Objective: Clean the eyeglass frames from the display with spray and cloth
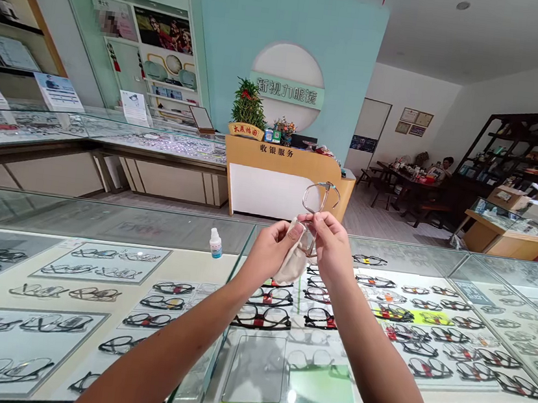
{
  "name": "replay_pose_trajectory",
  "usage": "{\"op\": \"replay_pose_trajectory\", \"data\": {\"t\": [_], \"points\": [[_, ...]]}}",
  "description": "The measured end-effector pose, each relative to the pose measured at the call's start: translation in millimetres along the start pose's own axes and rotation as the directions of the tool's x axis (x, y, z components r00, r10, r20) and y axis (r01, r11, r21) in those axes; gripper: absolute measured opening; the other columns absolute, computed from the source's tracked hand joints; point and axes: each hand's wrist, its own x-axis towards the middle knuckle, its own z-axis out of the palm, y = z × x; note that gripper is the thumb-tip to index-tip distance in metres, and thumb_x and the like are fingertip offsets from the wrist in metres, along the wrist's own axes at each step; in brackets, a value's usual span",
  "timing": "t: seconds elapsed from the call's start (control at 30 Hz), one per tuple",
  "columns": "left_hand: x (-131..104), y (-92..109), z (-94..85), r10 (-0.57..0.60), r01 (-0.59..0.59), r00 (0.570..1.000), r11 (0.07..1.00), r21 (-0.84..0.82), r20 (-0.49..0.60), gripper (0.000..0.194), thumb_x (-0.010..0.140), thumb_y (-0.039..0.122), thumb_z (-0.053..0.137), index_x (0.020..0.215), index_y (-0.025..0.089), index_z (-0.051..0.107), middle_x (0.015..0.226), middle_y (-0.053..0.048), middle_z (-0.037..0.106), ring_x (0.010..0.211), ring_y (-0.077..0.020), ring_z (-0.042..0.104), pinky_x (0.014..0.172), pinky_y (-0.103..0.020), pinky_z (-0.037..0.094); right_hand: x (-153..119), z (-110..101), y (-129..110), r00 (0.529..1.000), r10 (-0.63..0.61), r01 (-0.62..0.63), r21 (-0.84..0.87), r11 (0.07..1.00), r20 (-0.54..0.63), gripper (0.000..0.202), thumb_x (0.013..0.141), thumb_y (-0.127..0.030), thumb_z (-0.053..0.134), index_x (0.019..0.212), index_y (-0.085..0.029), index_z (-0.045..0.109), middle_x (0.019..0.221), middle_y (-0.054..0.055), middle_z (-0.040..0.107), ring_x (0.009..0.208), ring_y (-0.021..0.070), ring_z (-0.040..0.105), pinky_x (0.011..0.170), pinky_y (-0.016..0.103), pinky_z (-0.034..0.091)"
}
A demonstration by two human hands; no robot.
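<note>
Here, left hand [270,249] pinches cloth [292,266].

1 head-worn camera looks forward and down over a near glass counter [187,266], facing a farther desk [270,192].

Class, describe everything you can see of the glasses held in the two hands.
The glasses have a thin, shiny frame that looks metallic, with see-through lenses. They are held up on end above the glass display counter, one rim over the other. The right hand pinches them near the middle; the left hand holds a pale cloth at the lower part, partly hiding it.
</note>
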Motion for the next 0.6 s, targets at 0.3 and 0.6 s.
{"op": "replay_pose_trajectory", "data": {"t": [0.3,0.6], "points": [[-2.2,6.5,3.7,-0.148,0.208,0.969,0.92,-0.333,0.197,0.063,0.071,0.068,0.091,0.101,0.015,0.077,0.083,-0.004,0.076,0.071,-0.0146,0.066,0.067,-0.025,0.05,0.6,3.4,0.6,0.999,0.029,-0.028,0.052,0.998,-0.015,0.032,0.08,-0.052,0.089,0.082,-0.024,0.073,0.098,0.003,0.08,0.087,0.0169,0.069,0.079,0.028,0.057],[-0.1,4.3,3.7,-0.164,0.222,0.972,0.875,-0.429,0.168,0.059,0.07,0.06,0.095,0.103,0.014,0.078,0.088,-0.007,0.079,0.078,-0.0187,0.072,0.072,-0.028,0.053,1.5,3.1,3.4,0.995,0.088,-0.091,0.052,0.995,0.041,0.034,0.078,-0.052,0.091,0.083,-0.024,0.074,0.104,0.004,0.08,0.096,0.0186,0.072,0.089,0.03,0.057]]}}
